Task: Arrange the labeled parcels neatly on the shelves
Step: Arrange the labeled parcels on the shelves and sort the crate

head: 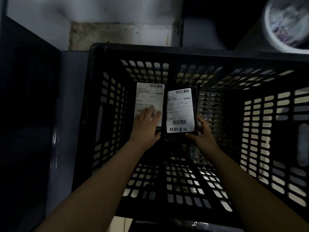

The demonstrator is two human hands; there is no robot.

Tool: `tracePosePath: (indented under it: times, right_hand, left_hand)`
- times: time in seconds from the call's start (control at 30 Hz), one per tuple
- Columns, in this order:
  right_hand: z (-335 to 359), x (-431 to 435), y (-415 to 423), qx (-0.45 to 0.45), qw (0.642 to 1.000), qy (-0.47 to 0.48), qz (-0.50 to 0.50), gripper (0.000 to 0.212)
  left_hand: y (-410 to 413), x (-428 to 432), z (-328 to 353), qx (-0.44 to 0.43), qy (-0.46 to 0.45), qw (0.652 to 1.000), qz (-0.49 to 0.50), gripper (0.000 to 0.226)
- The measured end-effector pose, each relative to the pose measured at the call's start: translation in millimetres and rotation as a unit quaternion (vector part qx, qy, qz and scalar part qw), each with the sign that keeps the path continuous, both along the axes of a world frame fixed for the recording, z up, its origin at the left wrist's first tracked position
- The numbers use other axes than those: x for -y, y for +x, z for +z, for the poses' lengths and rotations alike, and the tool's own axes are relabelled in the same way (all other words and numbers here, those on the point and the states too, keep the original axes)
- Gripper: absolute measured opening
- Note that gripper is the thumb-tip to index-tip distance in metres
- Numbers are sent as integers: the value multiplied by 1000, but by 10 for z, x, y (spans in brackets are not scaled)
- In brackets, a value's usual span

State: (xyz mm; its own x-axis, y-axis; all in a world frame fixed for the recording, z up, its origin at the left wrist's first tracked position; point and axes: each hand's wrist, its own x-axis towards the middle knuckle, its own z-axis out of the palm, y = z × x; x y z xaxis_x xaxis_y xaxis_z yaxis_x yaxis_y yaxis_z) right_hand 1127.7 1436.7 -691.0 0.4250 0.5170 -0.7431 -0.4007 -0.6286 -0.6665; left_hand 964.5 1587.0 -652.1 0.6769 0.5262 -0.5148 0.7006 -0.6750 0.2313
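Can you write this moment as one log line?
left hand: flat on left parcel | right hand: grips right parcel | both parcels: inside black crate

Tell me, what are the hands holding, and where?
The right hand grips the right parcel at its near right corner. The left hand only rests flat on the left parcel.

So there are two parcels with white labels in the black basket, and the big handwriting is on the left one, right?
Almost. The head view shows two parcels with white labels in the black basket, but the big handwriting is on the right parcel, which the right hand grips. The left parcel, under the left hand, has only print and barcodes.
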Motion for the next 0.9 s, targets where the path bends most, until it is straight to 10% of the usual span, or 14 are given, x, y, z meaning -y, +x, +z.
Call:
tracePosePath:
  times: [0.27,0.5,0.73,0.9]
  right_hand:
    - [21,-64,72,205,963,-38,171,92]
    - [27,-315,114,209,912,-75,344,99]
    - [165,-356,-19,394,786,-105,465,83]
    - [140,-379,-29,386,763,-111,506,73]
  left_hand:
    - [-36,-27,-29,1,-5,1000,10,79]
    - [-31,-28,-57,-35,-8,999,-3,80]
    - [-23,-5,-71,-42,9,999,-4,80]
    - [-18,28,-91,-50,47,998,-14,78]
